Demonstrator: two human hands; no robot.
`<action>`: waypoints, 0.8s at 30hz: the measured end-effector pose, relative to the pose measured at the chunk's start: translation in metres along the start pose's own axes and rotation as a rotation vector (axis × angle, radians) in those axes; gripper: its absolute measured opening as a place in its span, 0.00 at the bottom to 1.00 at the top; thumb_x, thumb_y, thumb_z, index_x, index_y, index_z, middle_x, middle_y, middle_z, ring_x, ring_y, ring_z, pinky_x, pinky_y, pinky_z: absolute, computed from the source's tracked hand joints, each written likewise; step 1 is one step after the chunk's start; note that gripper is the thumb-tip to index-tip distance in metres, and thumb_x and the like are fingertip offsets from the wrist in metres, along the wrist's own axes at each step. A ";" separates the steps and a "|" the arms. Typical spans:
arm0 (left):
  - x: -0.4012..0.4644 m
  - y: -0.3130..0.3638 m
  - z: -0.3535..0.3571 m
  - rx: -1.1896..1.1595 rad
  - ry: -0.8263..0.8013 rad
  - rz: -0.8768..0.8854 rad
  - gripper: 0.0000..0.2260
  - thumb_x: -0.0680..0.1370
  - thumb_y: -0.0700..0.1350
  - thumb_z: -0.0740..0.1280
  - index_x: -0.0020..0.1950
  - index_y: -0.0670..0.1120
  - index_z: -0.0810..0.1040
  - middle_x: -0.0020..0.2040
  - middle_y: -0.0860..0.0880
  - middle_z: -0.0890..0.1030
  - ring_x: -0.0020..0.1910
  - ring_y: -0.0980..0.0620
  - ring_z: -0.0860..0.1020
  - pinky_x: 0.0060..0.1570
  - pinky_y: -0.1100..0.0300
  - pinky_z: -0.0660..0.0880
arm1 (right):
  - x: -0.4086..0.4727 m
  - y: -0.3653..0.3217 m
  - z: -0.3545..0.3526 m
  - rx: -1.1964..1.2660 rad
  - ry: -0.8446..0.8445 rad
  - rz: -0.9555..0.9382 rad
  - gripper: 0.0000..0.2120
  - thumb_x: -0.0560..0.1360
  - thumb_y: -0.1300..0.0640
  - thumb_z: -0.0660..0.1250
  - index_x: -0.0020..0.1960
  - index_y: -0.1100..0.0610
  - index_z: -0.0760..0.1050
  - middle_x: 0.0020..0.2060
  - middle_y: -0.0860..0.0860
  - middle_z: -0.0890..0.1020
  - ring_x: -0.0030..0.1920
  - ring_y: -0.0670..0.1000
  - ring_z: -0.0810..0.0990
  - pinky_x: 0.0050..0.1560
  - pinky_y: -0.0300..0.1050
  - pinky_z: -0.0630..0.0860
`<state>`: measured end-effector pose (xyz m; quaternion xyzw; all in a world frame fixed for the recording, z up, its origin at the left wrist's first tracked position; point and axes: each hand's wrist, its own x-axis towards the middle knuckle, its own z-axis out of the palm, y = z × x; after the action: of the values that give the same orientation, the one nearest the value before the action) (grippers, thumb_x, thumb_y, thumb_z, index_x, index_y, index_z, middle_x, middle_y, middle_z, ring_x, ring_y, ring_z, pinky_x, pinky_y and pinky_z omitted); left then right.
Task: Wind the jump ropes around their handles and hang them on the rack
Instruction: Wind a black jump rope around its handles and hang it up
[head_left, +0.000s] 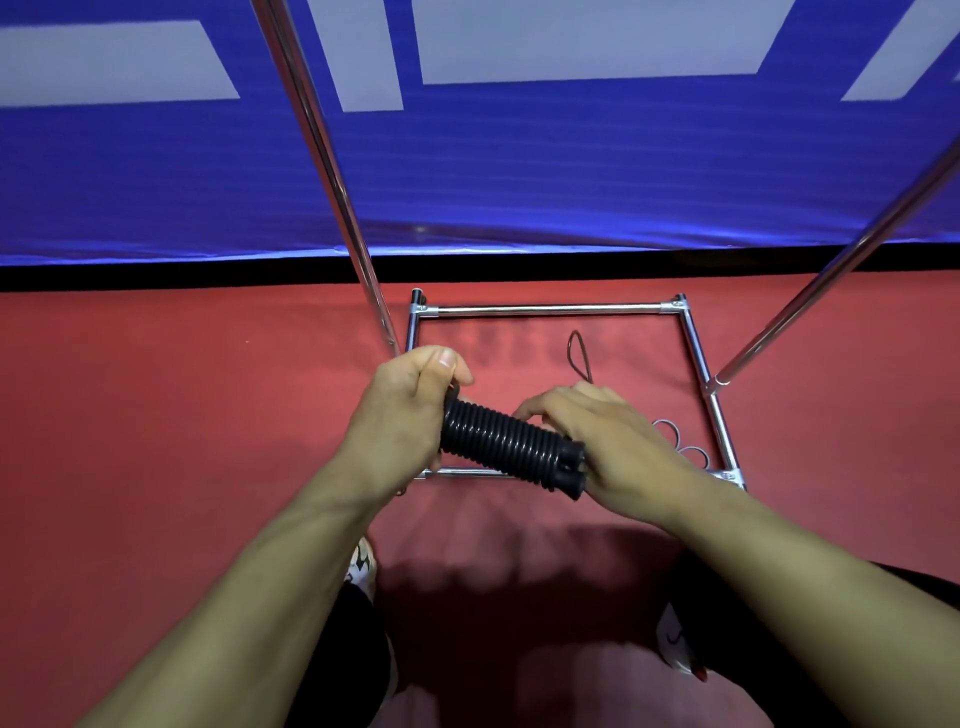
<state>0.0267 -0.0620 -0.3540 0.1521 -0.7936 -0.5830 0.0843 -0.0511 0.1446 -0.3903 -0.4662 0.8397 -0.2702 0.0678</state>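
Handles: two ribbed black handles (506, 446) held side by side above the near bar of the rack base (545, 310).
Left hand (402, 415): fingers clenched round the far end of the pair.
Right hand (597, 434): fingers curled at the near end; whether they pinch the cord cannot be told.
Rope (579, 358): slack loops on the red floor (156, 415) inside the base.
Advice: keep the handles together and the turns tight.

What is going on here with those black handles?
A person holds a pair of black ribbed jump rope handles side by side above a red floor. The left hand grips one end, and the right hand holds the other end. Thin rope loops lie on the floor inside the metal rack base. Nothing visible hangs on the rack yet.
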 end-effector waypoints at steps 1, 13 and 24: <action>0.000 0.000 0.000 0.002 -0.038 0.004 0.14 0.82 0.49 0.57 0.41 0.49 0.76 0.30 0.43 0.71 0.20 0.52 0.67 0.21 0.64 0.63 | 0.000 0.000 -0.001 -0.044 0.012 -0.010 0.13 0.78 0.51 0.58 0.60 0.49 0.73 0.48 0.37 0.73 0.46 0.47 0.69 0.51 0.40 0.62; -0.001 -0.013 0.010 0.550 0.072 0.072 0.15 0.83 0.47 0.58 0.37 0.56 0.74 0.30 0.54 0.75 0.33 0.48 0.75 0.37 0.56 0.69 | 0.009 -0.002 -0.024 -0.353 0.367 0.037 0.13 0.65 0.55 0.80 0.38 0.55 0.75 0.30 0.49 0.75 0.39 0.59 0.76 0.61 0.52 0.71; 0.016 -0.015 0.002 0.043 0.621 -0.142 0.17 0.84 0.46 0.55 0.37 0.52 0.74 0.31 0.48 0.73 0.19 0.57 0.72 0.24 0.50 0.78 | -0.013 -0.042 0.016 -0.043 0.222 0.118 0.08 0.75 0.51 0.65 0.45 0.50 0.66 0.35 0.44 0.78 0.29 0.49 0.78 0.30 0.43 0.73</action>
<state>0.0129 -0.0694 -0.3693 0.3796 -0.7294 -0.4964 0.2783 -0.0073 0.1313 -0.3840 -0.3845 0.8737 -0.2973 -0.0199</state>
